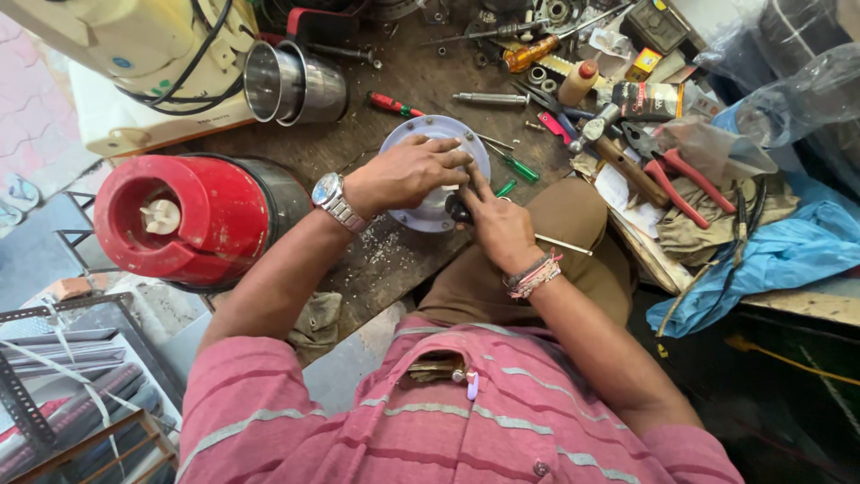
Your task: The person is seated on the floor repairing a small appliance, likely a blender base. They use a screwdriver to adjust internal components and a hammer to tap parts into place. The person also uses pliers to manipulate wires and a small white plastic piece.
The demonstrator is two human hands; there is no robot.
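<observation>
A round grey-blue metal plate (428, 133) with bolt holes lies on the worn wooden bench near its front edge. My left hand (408, 172), a steel watch on its wrist, rests flat on top of the plate with fingers spread. My right hand (498, 222), with thread bands on its wrist, pinches a small dark part (457, 209) at the plate's near edge. My knee in brown trousers sits right under that hand.
A red cylindrical motor housing (188, 220) lies on its side at left. A steel jar (291, 85) stands behind. Screwdrivers (513, 166), red-handled pliers (676, 175), a hammer (618, 152) and small bottles crowd the right of the bench. Blue plastic sheet (779, 255) hangs at right.
</observation>
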